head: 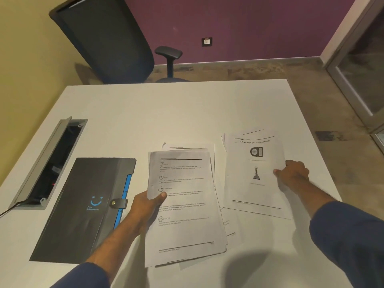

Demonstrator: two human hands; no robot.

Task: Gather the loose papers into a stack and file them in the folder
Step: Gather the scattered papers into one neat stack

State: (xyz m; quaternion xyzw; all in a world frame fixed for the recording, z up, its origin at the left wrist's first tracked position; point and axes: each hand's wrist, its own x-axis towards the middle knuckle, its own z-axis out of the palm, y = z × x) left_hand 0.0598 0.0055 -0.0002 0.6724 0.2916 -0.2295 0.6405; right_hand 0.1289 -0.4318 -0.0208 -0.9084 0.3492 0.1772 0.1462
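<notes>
A pile of printed papers (187,215) lies in the middle of the white table (145,113), its sheets fanned and uneven. My left hand (145,206) grips the pile's left edge, thumb on top of the upper sheet. A smaller set of papers (253,173), the top one headed "Awards and Achievements", lies to the right. My right hand (293,173) pinches its right edge. A black folder (83,210) with a blue edge and a snap strap lies closed at the left, beside my left hand.
An open grey cable tray (52,161) is sunk into the table at the far left, with a cable trailing from it. A dark office chair (108,40) stands behind the table's far edge. The table's right edge drops to the floor (324,125).
</notes>
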